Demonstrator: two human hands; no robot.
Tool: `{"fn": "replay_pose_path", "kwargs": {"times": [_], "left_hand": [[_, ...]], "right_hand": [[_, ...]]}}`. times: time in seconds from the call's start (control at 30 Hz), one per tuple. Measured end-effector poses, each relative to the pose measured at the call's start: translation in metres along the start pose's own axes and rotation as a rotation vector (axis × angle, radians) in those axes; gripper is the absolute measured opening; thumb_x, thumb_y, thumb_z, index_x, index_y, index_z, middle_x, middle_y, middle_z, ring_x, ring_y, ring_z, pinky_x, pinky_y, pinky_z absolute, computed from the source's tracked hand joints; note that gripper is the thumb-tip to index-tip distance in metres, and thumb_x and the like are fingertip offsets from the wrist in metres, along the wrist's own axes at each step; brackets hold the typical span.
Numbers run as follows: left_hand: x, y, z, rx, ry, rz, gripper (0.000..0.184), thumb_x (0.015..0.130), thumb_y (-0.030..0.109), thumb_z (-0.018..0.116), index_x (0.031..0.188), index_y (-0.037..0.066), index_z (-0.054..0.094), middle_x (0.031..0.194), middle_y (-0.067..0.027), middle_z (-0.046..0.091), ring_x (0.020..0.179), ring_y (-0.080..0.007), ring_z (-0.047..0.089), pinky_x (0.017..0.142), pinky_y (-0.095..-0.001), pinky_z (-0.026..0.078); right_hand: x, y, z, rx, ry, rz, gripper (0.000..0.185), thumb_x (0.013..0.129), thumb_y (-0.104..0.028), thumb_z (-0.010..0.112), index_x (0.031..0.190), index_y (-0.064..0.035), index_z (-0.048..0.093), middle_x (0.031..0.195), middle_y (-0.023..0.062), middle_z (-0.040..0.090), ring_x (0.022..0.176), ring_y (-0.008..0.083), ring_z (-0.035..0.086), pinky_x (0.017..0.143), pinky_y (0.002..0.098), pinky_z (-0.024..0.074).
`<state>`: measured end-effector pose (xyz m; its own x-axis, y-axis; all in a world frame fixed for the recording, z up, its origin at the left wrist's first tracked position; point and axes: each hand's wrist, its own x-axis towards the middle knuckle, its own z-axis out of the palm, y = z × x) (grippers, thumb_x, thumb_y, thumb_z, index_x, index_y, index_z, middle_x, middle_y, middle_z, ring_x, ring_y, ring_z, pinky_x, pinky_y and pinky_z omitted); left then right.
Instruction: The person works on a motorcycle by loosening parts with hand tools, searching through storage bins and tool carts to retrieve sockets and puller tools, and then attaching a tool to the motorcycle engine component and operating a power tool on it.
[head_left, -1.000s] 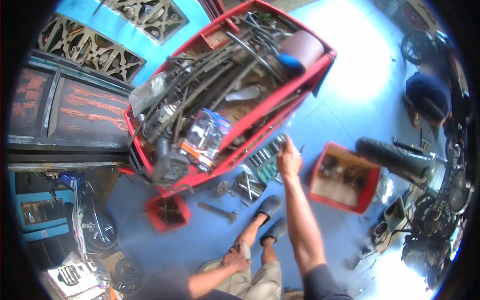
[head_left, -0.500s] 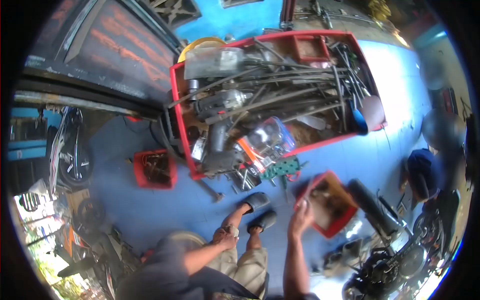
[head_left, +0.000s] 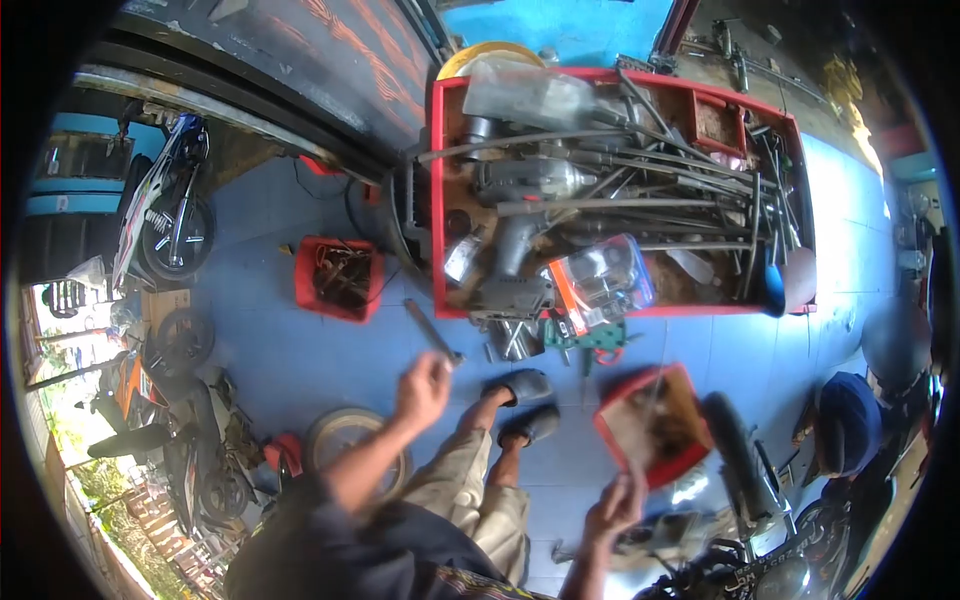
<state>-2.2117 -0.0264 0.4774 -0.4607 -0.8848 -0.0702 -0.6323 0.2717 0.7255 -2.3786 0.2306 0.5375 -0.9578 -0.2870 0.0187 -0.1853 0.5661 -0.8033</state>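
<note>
Loosely curled left grip, hammer just beside

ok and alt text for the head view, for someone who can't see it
The left grip is near a hammer-like tool on a blue tiled floor, and the right grip is near a red bin. Beyond them, a larger red tray holds metal rods, with a blue-and-orange package at its near edge.

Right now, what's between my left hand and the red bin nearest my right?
In the head view, your left shin and both dark clogs lie between your left hand and that red bin.
</note>
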Motion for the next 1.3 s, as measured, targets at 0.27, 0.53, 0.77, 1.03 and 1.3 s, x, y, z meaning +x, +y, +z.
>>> {"fn": "replay_pose_path", "kwargs": {"times": [0.27,0.53,0.77,1.03,1.3], "left_hand": [[0.285,0.116,-0.035,0.500,0.099,0.376,0.035,0.086,0.033,0.058,0.097,0.000,0.055,0.084,-0.0192,0.063,0.080,-0.0360,0.060,0.072,-0.0456,0.048],[0.379,0.122,-0.003,0.632,-0.429,0.087,0.043,0.069,0.035,0.072,0.083,-0.005,0.064,0.061,-0.0129,0.062,0.046,-0.0202,0.060,0.047,-0.0337,0.049],[0.380,0.101,0.008,0.439,-0.294,0.198,0.050,0.073,0.036,0.067,0.103,-0.004,0.062,0.085,-0.0243,0.064,0.069,-0.0310,0.065,0.064,-0.0401,0.051],[0.264,0.188,-0.015,0.392,0.288,0.528,0.053,0.083,0.025,0.064,0.121,-0.006,0.044,0.099,-0.0209,0.062,0.089,-0.0295,0.064,0.074,-0.0372,0.051],[-0.011,0.181,0.132,-0.194,-0.584,0.816,0.023,0.077,0.015,0.062,0.093,-0.002,0.059,0.074,-0.0076,0.063,0.061,-0.0167,0.059,0.066,-0.0272,0.049]], "right_hand": [[-0.027,0.013,0.014,0.102,-0.012,0.212,0.024,0.091,-0.013,0.052,0.106,0.0029,0.060,0.061,-0.0012,0.049,0.052,0.0053,0.039,0.046,0.0211,0.0312],[-0.034,0.015,0.009,0.167,0.023,0.256,0.022,0.090,-0.013,0.055,0.105,0.0027,0.061,0.063,-0.0025,0.050,0.054,0.0039,0.040,0.048,0.0199,0.0317],[-0.057,0.046,-0.002,0.218,0.069,0.455,0.018,0.089,-0.012,0.056,0.101,0.0002,0.061,0.063,-0.0058,0.047,0.051,0.0022,0.038,0.045,0.0188,0.0290],[-0.095,0.097,-0.010,0.000,0.034,0.563,0.023,0.087,-0.020,0.059,0.095,0.0010,0.061,0.067,0.0146,0.059,0.057,0.0212,0.056,0.057,0.0315,0.0455],[-0.043,0.221,0.026,0.010,-0.119,0.377,0.025,0.086,-0.016,0.058,0.108,-0.0026,0.056,0.085,0.0219,0.063,0.078,0.0387,0.062,0.067,0.0409,0.0495]]}}
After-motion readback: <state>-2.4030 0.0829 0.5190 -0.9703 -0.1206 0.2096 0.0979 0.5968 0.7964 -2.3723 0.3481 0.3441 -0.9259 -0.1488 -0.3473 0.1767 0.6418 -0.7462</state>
